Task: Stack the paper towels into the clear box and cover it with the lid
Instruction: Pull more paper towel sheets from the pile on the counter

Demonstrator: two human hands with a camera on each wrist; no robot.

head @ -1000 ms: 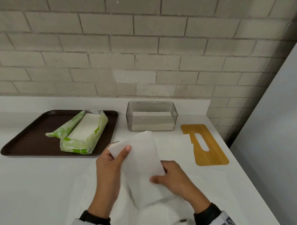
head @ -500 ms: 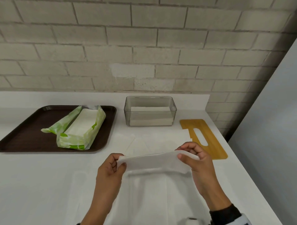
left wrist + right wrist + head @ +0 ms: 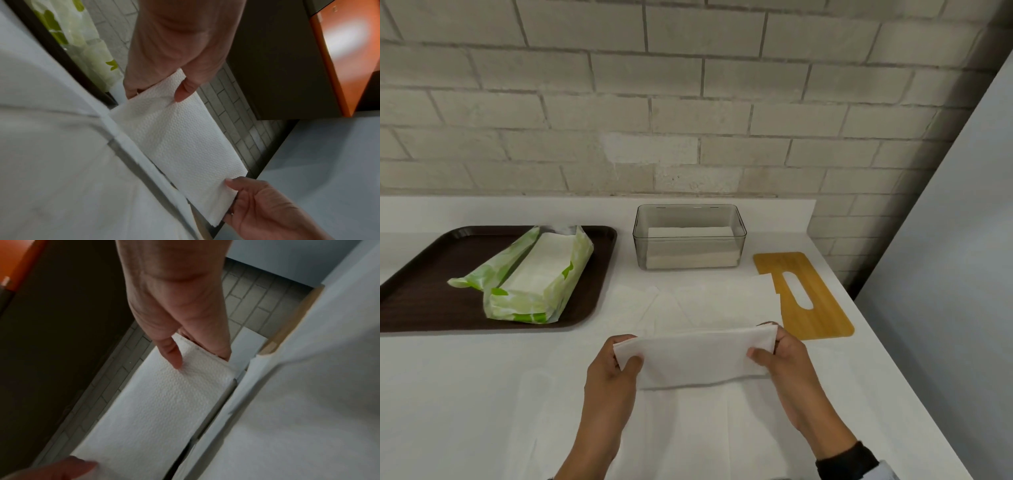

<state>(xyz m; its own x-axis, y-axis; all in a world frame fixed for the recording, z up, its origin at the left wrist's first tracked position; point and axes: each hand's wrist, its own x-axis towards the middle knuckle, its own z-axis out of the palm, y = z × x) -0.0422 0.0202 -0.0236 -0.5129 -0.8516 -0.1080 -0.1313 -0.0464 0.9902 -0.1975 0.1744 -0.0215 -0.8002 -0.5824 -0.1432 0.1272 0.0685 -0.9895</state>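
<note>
We've got a folded paper towel [image 3: 695, 356] stretched between both hands just above the white counter [image 3: 448, 394], its long axis running left to right. The left hand [image 3: 616, 370] pinches the left end, thumb on top, fingers curled underneath; the right hand [image 3: 784, 359] pinches the right end the same way. The clear box [image 3: 690, 236] sits straight ahead toward the brick wall, well apart from the towel, and its long side also runs left to right, so we judge the towel already lines up and needs only a forward carry and a drop. A low stack of towels lies inside it. Neither hand looks clearly nearer. Both forearms reach forward, wrists roughly level. The wooden lid [image 3: 804, 298] lies flat to the right of the box, nearer our right hand. More loose sheets [image 3: 705, 301] lie on the counter, and an opened green pack [image 3: 530, 277] rests on the brown tray [image 3: 424, 274] at left
</note>
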